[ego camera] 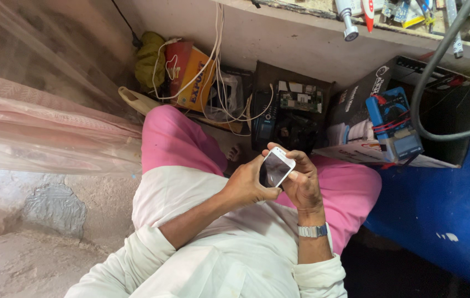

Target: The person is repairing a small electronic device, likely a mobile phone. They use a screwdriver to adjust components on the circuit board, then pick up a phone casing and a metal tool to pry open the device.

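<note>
The phone is white and slim with a dark, glossy screen facing me, tilted with its top toward one o'clock, above my lap.

A rough, mottled grey concrete floor fills the lower left of the frame. Above it, along the left edge, hangs a sheer pink plastic curtain, creased and catching soft daylight. Across the top runs a pale, scuffed wooden shelf with small tools lying on its upper edge at the upper right. Beneath it, in the centre, white cables dangle over cardboard boxes and an open black box of electronic parts. A glossy blue painted wall occupies the lower right, and a thick grey hose curves in front of an open black carton.
</note>
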